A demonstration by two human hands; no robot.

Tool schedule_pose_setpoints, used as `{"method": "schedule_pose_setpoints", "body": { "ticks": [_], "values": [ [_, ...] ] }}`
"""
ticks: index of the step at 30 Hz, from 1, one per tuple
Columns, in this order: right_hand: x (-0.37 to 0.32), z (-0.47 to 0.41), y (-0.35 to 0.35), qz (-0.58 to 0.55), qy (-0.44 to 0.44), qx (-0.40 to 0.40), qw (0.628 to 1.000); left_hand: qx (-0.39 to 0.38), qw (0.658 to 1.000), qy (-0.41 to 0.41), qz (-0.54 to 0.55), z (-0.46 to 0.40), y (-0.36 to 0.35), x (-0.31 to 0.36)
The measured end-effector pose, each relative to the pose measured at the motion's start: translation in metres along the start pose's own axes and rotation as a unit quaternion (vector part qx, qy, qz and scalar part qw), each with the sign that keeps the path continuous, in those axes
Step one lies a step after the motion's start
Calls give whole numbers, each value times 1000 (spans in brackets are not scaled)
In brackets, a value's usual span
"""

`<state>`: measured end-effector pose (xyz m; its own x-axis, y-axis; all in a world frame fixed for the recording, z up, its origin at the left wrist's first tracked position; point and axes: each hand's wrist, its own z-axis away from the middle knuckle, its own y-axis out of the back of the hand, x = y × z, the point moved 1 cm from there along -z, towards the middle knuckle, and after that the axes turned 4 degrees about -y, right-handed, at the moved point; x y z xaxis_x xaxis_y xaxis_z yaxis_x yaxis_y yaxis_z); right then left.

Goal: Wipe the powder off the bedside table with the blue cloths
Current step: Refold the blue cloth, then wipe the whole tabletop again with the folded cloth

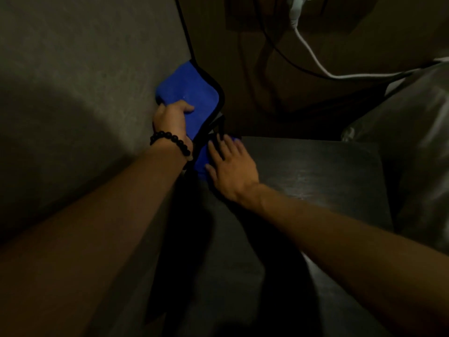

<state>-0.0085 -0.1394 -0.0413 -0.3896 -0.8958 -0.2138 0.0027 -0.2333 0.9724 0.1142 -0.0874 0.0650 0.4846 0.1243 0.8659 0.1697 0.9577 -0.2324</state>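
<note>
My left hand (171,121), with a black bead bracelet on its wrist, grips a blue cloth with a black hem (192,93) and holds it up beside the grey wall. My right hand (230,166) lies flat, fingers spread, on a second blue cloth (201,159) at the far left corner of the dark bedside table (315,171). Most of that second cloth is hidden under the hand. A faint pale smear of powder (301,196) shows on the table's front part.
A grey wall (85,93) stands close on the left. A white cable (313,57) and a black cable (274,49) run behind the table. Shiny grey bedding (418,142) lies on the right. The room is dim.
</note>
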Motion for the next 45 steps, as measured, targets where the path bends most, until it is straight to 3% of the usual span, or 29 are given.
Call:
{"method": "schedule_pose_setpoints", "body": {
  "ticks": [2, 8, 10, 13, 15, 17, 21, 24, 27, 28, 30, 32, 33, 35, 36, 39, 43, 45],
  "values": [
    [-7, 5, -20, 3, -14, -50, 999, -7, 1000, 9, -7, -2, -2, -1],
    [-1, -2, -8, -54, 6, -60, 997, -8, 998, -4, -58, -9, 0, -6],
    [14, 15, 9, -156, -33, 39, 986, -17, 996, -11, -85, -9, 5, -13],
    [48, 41, 33, -217, -225, 232, 921, -63, 988, -4, -138, -1, 3, -29],
    [65, 50, 47, -267, -330, 293, 857, -91, 985, 21, -145, 7, -5, -43],
    [76, 52, 59, -297, -336, 326, 832, -126, 979, 43, -151, 16, -14, -57],
    [69, 49, 71, -258, -186, 309, 897, -186, 963, 64, -183, 33, -30, -80],
    [52, 36, 72, -179, -88, 276, 940, -252, 943, 126, -175, 40, -39, -92],
    [47, 24, 57, -114, -102, 142, 978, -214, 949, 174, -150, 39, -33, -104],
    [48, 23, 47, -112, -124, 80, 983, -186, 960, 156, -139, 37, -28, -106],
    [55, 22, 24, -74, -139, -17, 987, -135, 962, 48, -232, 31, -19, -107],
    [57, 24, 3, -4, -129, -48, 990, -111, 925, -105, -349, 27, -4, -104],
    [57, 25, -4, 15, -128, -39, 991, -112, 888, -197, -400, 25, 4, -101],
    [56, 25, -11, 20, -138, -9, 990, -113, 784, -361, -493, 21, 19, -94],
    [55, 25, -12, 21, -140, 4, 990, -112, 750, -388, -524, 16, 25, -92],
    [49, 24, -13, 43, -133, 25, 990, -140, 686, -336, -630, 6, 31, -90],
    [37, 17, -15, 26, -144, 22, 989, -201, 538, -293, -765, -6, 40, -102],
    [36, 13, -15, 14, -156, 22, 987, -212, 520, -250, -789, -8, 43, -111]
  ]
}}
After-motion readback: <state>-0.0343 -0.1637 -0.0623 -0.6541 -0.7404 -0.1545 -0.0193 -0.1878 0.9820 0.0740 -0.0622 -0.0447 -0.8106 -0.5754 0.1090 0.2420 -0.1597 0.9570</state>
